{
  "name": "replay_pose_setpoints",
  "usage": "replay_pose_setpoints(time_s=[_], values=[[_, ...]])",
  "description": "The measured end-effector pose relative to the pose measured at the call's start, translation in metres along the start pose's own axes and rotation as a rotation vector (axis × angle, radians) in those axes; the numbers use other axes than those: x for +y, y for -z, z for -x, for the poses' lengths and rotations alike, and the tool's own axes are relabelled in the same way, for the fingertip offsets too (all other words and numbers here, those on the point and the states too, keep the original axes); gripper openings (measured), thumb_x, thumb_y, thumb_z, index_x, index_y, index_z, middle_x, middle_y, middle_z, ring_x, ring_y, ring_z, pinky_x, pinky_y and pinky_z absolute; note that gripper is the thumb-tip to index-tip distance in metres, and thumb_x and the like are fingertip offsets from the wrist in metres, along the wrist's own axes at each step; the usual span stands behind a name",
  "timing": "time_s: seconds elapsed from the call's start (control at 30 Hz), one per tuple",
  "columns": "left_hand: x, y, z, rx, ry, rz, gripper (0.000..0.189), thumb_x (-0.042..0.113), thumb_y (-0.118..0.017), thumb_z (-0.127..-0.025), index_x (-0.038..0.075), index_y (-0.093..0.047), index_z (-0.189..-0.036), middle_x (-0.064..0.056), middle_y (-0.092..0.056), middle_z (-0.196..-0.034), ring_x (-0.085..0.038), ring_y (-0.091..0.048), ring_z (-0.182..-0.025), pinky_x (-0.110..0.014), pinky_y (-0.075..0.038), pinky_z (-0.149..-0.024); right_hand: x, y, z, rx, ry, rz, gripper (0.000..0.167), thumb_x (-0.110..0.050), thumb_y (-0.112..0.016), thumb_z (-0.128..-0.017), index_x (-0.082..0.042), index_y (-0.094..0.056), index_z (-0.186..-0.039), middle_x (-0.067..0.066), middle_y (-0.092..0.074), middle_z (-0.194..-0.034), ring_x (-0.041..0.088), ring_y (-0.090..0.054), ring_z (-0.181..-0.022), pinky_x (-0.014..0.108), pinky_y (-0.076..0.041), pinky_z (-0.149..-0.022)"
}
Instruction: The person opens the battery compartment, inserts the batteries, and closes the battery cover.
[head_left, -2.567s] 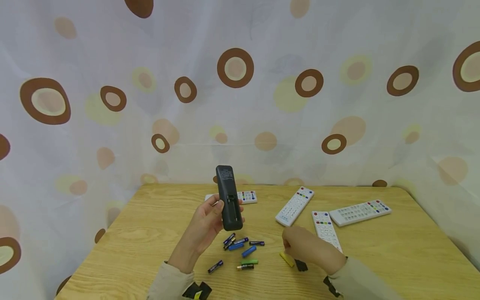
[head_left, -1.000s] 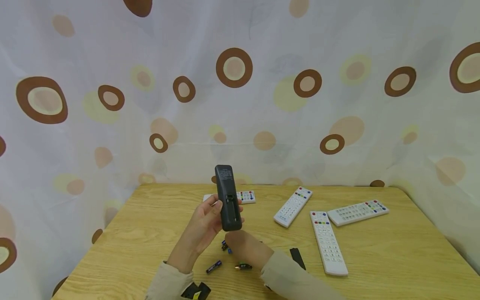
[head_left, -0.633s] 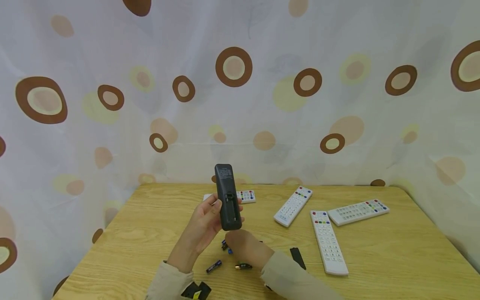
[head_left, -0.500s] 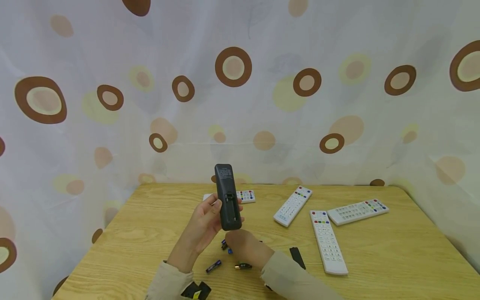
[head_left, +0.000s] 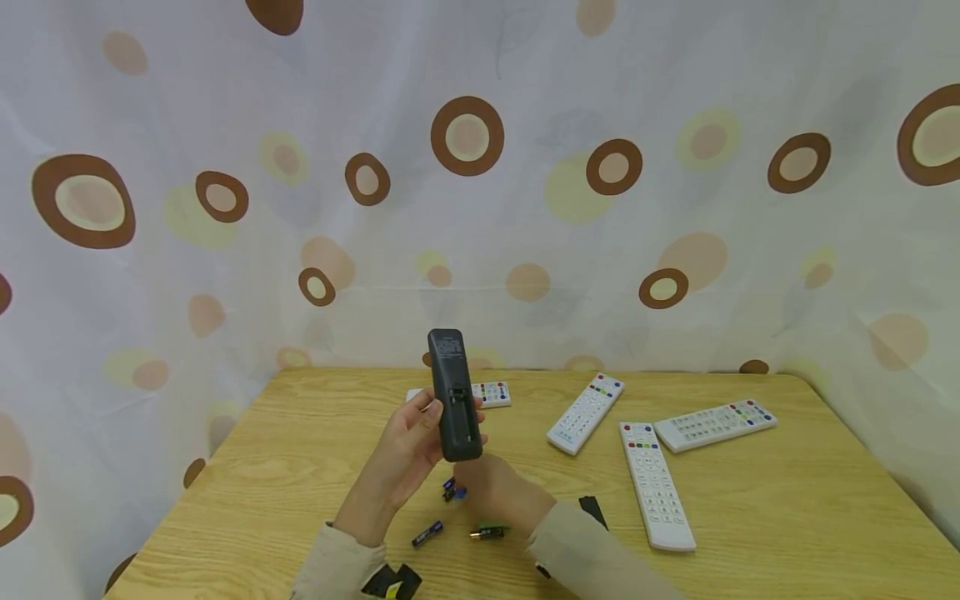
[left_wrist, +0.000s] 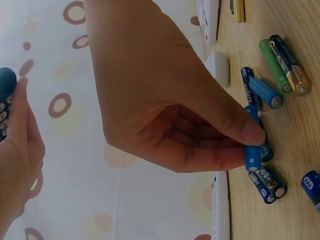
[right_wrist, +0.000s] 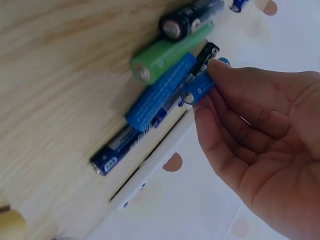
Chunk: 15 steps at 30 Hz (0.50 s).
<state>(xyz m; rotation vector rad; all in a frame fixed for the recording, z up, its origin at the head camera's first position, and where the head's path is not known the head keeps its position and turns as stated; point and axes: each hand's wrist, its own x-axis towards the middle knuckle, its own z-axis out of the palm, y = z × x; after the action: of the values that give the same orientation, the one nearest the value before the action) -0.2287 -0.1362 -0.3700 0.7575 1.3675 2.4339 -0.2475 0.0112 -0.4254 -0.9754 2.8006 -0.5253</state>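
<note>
My left hand (head_left: 405,454) grips a black remote control (head_left: 450,358) upright above the table, its back facing me and the battery compartment uncovered. Below it, my right hand (head_left: 504,496) is over a group of loose batteries. Both wrist views show the thumb and fingers of that hand pinching a blue battery (right_wrist: 200,87). Close by lie another blue battery (left_wrist: 266,93), a green battery (left_wrist: 274,65) and a black-and-gold battery (left_wrist: 290,67). A dark blue battery (head_left: 427,533) lies apart on the left. The black battery cover (head_left: 592,510) is partly hidden by the right sleeve.
On the right of the wooden table (head_left: 787,500) lie three white remotes, one slanted (head_left: 585,414), one nearer (head_left: 657,487) and one crosswise (head_left: 716,426). Another white remote (head_left: 492,394) sits behind the left hand. A patterned curtain (head_left: 480,233) hangs behind.
My right hand has moved left, from beside the yellow battery and black cover to the batteries below the black remote. In the last half second it lifts slightly. The left hand stays put.
</note>
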Motion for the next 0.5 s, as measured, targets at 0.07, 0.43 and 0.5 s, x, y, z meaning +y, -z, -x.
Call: replay_pose_setpoints(time_s=[0.07,0.43,0.5], values=[[0.0,0.0,0.0,0.002,0.001,-0.002,0.038,0.016,-0.038,-0.105,-0.002,-0.035,-0.138,-0.015,-0.057,-0.122,-0.025,-0.06,-0.113,-0.048,-0.048,-0.095,0.005,0.002,0.002,0.032,0.022,-0.105,0.017,0.008,-0.059,-0.087,-0.007,-0.054,-0.08,-0.004,-0.043,-0.069,0.008,-0.039,-0.06,0.023,-0.034,-0.056],[0.001,0.001,0.003,0.024,0.02,-0.002,0.04,0.017,-0.038,-0.105,-0.001,-0.031,-0.141,-0.015,-0.056,-0.123,-0.025,-0.058,-0.114,-0.049,-0.047,-0.096,0.032,0.026,0.005,0.113,0.119,-0.436,0.007,0.001,-0.069,-0.084,-0.001,-0.067,-0.091,0.005,-0.066,-0.08,0.009,-0.055,-0.066,0.024,-0.047,-0.061],[0.0,0.001,0.003,0.03,0.025,-0.004,0.04,0.017,-0.037,-0.105,-0.001,-0.031,-0.141,-0.015,-0.056,-0.123,-0.026,-0.059,-0.114,-0.048,-0.047,-0.096,0.038,0.031,0.005,0.129,0.122,-0.495,0.006,-0.002,-0.069,-0.086,-0.002,-0.068,-0.092,0.003,-0.067,-0.08,0.009,-0.059,-0.068,0.024,-0.049,-0.062]])
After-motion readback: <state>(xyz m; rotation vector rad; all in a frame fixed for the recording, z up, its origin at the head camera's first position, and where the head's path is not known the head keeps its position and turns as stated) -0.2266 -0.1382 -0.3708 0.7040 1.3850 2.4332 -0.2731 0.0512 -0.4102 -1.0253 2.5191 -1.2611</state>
